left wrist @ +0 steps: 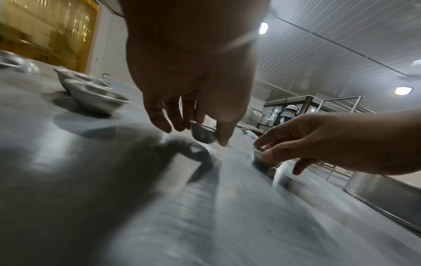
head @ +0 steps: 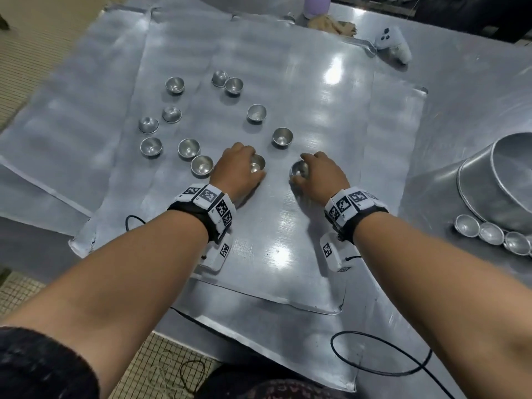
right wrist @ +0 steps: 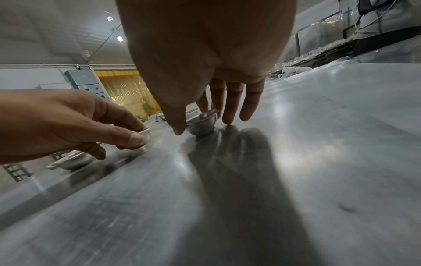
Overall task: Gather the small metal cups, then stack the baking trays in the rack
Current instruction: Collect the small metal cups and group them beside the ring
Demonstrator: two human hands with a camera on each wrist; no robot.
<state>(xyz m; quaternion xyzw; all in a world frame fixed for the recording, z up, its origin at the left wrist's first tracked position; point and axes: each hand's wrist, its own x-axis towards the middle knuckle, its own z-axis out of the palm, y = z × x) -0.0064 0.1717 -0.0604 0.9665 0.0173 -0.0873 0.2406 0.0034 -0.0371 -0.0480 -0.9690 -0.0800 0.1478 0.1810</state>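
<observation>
Several small metal cups lie scattered on a flat baking tray (head: 331, 116), some upright, some upside down. My left hand (head: 239, 169) pinches one cup (head: 257, 165) between thumb and fingers; the left wrist view shows this cup (left wrist: 203, 134) just above the tray. My right hand (head: 319, 174) pinches another cup (head: 299, 169), seen in the right wrist view as a cup (right wrist: 201, 124) touching the tray. A loose cup (head: 202, 166) sits just left of my left hand, and another cup (head: 282, 136) stands beyond both hands.
More flat trays (head: 72, 110) overlap under the top one. A large metal basin (head: 501, 180) lies tilted at right, with a row of cups (head: 489, 233) beside it. A white controller (head: 393, 44), a cloth (head: 331, 24) and a purple bottle (head: 316, 4) sit at the back. A black cable (head: 380, 352) loops near the front edge.
</observation>
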